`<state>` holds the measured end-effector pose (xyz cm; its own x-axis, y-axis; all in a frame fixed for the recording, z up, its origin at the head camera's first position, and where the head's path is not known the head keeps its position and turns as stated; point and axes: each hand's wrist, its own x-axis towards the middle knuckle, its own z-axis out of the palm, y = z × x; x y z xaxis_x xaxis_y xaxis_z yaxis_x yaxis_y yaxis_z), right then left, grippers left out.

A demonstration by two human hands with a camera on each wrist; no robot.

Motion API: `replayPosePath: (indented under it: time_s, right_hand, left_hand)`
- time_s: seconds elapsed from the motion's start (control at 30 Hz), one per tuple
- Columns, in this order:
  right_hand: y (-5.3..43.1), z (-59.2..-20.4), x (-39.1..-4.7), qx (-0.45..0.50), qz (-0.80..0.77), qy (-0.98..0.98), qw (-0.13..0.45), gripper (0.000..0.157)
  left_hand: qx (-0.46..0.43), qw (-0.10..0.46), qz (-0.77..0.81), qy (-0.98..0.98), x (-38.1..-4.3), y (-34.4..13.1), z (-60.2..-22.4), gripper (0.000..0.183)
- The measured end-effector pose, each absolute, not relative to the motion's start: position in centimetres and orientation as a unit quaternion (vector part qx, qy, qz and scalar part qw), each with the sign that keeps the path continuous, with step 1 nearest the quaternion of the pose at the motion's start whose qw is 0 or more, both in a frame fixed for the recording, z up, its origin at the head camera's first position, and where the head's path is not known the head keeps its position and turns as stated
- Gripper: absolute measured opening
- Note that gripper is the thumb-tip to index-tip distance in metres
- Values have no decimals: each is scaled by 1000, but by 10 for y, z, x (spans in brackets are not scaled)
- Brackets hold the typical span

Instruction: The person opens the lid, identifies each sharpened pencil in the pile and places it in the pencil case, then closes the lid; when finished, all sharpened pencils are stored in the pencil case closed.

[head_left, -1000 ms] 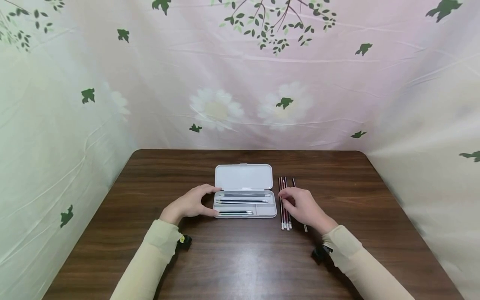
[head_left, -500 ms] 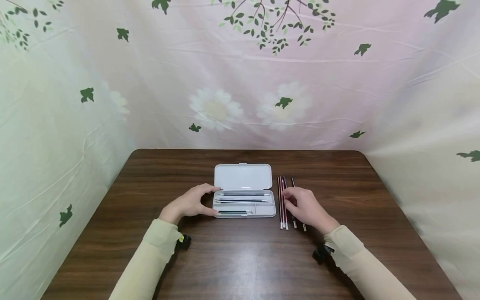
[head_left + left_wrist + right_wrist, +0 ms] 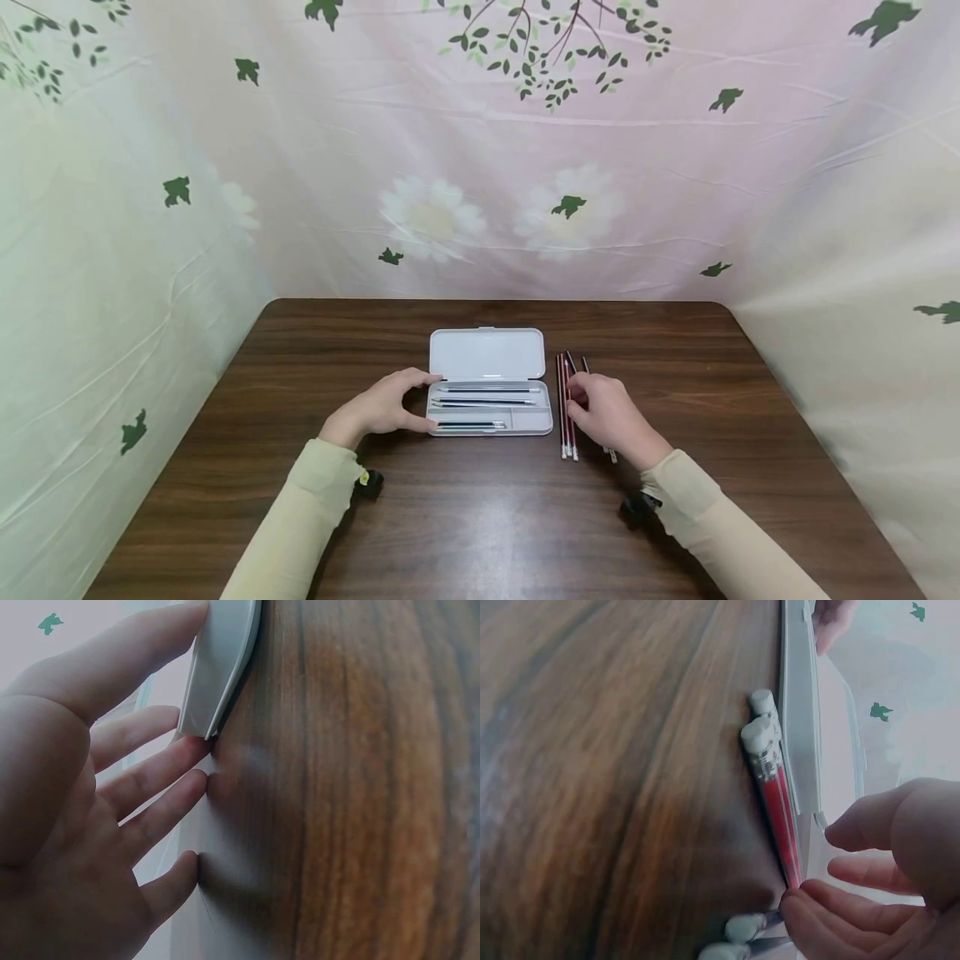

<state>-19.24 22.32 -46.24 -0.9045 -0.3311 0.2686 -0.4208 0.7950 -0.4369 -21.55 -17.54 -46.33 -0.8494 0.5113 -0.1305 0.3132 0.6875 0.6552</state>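
A white pencil case (image 3: 487, 354) lies with its lid raised at the table's middle, several pencils (image 3: 483, 402) in its compartments. My left hand (image 3: 382, 406) touches the case's left end, thumb at the near corner and forefinger at the back; the left wrist view shows the fingers spread and relaxed. Right of the case, my right hand (image 3: 611, 412) is over a group of pencils, some red (image 3: 784, 817) and some dark. Its fingertips touch the pencils, and the thumb stands apart from the fingers. The hand hides the middle of the dark pencils (image 3: 571, 362).
A brown wooden table (image 3: 480, 517) carries everything. Behind it and at the sides hangs a pale cloth (image 3: 480, 167) with printed leaves and flowers. White eraser ends (image 3: 759, 735) point toward the near edge.
My right hand has shifted slightly right, and a dark pencil has moved away from the red ones toward the pencil at the right. My left hand has stayed put.
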Motion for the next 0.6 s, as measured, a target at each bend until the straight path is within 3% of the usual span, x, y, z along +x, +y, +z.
replayPosePath:
  time_s: [0.37,0.6]
  right_hand:
    - [218,-461,-192,169,235,-953,86,12]
    - [214,-465,-193,158,219,-959,87,20]
  left_hand:
    - [225,152,316,909,-216,-176,-462,86]
    - [225,157,314,909,-217,-176,-465,86]
